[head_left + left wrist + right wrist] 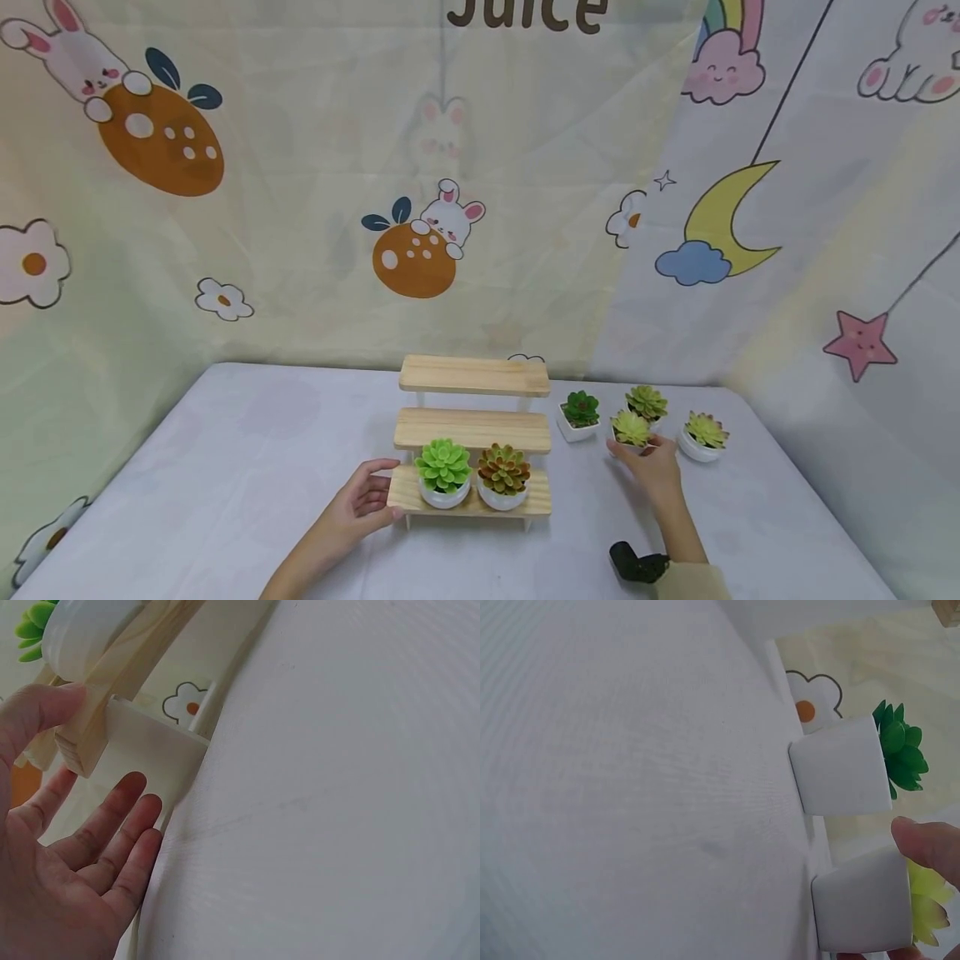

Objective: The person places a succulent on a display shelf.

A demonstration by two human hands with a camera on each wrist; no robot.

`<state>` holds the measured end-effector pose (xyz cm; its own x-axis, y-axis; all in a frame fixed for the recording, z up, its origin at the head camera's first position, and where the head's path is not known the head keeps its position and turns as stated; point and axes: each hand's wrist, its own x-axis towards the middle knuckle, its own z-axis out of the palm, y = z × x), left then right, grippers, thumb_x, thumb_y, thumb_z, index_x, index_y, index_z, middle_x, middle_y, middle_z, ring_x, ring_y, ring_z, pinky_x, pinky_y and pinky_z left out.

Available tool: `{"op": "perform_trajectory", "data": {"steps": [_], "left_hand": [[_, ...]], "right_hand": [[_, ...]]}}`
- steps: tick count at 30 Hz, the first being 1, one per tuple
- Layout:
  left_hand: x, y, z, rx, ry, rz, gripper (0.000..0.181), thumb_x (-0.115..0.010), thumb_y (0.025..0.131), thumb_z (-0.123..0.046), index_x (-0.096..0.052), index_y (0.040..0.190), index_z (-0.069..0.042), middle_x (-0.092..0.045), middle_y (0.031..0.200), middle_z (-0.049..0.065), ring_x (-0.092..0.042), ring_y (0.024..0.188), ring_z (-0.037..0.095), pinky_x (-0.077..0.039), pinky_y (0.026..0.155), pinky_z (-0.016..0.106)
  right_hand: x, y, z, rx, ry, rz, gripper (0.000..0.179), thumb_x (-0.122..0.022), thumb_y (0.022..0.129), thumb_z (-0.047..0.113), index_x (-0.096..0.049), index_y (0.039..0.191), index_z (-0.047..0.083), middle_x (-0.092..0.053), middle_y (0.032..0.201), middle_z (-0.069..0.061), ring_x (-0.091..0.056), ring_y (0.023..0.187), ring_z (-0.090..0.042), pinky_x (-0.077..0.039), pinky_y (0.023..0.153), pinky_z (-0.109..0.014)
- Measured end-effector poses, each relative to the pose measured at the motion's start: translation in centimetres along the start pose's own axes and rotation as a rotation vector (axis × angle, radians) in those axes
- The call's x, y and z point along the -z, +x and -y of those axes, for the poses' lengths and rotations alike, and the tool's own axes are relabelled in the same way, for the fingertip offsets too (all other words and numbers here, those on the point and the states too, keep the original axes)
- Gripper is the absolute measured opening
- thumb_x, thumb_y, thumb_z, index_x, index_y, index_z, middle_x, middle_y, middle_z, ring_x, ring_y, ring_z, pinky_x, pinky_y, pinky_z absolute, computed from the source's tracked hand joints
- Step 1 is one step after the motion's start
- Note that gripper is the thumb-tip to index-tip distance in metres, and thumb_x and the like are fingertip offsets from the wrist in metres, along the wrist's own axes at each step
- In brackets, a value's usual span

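Observation:
A three-tier wooden plant stand (472,427) stands at the middle of the table. My left hand (363,505) pinches the left end of its lowest board (94,724) between thumb and index finger, the other fingers loosely bent beside it. On that board sit a bright green potted succulent (443,471) and a reddish-brown potted succulent (504,473), both in round white pots. To the right, my right hand (654,471) grips a yellow-green potted succulent (630,428); its white pot (862,904) stands on the table, thumb at the rim and fingertips on the opposite side.
Left of the gripped pot stands a dark green succulent (580,413) in a square white pot. Another succulent (647,402) is just behind, and one in a round pot (703,435) stands to the right. A printed cloth backdrop (315,208) rises behind the white table (247,475).

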<state>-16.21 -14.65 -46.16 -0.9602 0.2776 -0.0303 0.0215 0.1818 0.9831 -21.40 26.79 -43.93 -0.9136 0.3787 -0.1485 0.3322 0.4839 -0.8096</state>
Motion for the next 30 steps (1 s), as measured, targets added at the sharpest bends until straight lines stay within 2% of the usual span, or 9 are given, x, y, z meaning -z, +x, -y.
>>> {"op": "perform_trajectory", "data": {"steps": [7,14,16,25,30], "left_hand": [[0.03,-0.10,-0.22,-0.023,0.001,0.011,0.065,-0.069,0.082,-0.014,-0.034,0.136,-0.004,-0.055,0.115,0.018,-0.055,0.097,0.016,-0.047,0.084,0.021],[0.05,-0.03,-0.05,0.013,0.006,0.002,0.064,-0.070,0.082,-0.015,-0.036,0.135,-0.008,-0.056,0.115,0.015,-0.056,0.097,0.014,-0.046,0.085,0.020],[0.07,-0.06,0.02,0.004,0.014,0.003,0.063,-0.070,0.082,-0.015,-0.036,0.135,-0.008,-0.056,0.114,0.015,-0.056,0.097,0.013,-0.046,0.085,0.020],[0.11,-0.04,0.12,-0.020,0.009,0.013,0.062,-0.069,0.083,-0.014,-0.036,0.136,-0.007,-0.055,0.114,0.016,-0.056,0.097,0.013,-0.046,0.085,0.021],[0.08,-0.10,0.02,-0.018,0.010,0.015,0.062,-0.068,0.083,-0.015,-0.036,0.136,-0.007,-0.056,0.115,0.016,-0.056,0.097,0.013,-0.046,0.085,0.020]], "right_hand": [[-0.03,0.34,-0.12,-0.013,-0.004,0.004,0.089,-0.064,0.084,0.039,-0.015,0.134,-0.015,-0.036,0.120,-0.031,-0.040,0.104,-0.039,-0.039,0.085,-0.048],[-0.18,0.40,-0.25,-0.012,0.000,-0.023,0.087,-0.064,0.083,0.038,-0.017,0.133,-0.016,-0.037,0.119,-0.032,-0.042,0.104,-0.040,-0.040,0.084,-0.048],[-0.21,0.38,-0.26,-0.012,-0.004,-0.031,0.086,-0.064,0.083,0.037,-0.018,0.133,-0.016,-0.038,0.118,-0.032,-0.042,0.103,-0.039,-0.040,0.083,-0.048],[-0.13,-0.03,-0.05,-0.007,-0.031,-0.055,0.078,-0.063,0.085,0.034,-0.023,0.131,-0.014,-0.042,0.114,-0.030,-0.045,0.098,-0.036,-0.042,0.072,-0.037],[-0.02,-0.30,0.01,-0.007,-0.011,-0.044,0.079,-0.062,0.085,0.034,-0.022,0.135,-0.013,-0.041,0.120,-0.031,-0.045,0.107,-0.040,-0.043,0.080,-0.043]]}}
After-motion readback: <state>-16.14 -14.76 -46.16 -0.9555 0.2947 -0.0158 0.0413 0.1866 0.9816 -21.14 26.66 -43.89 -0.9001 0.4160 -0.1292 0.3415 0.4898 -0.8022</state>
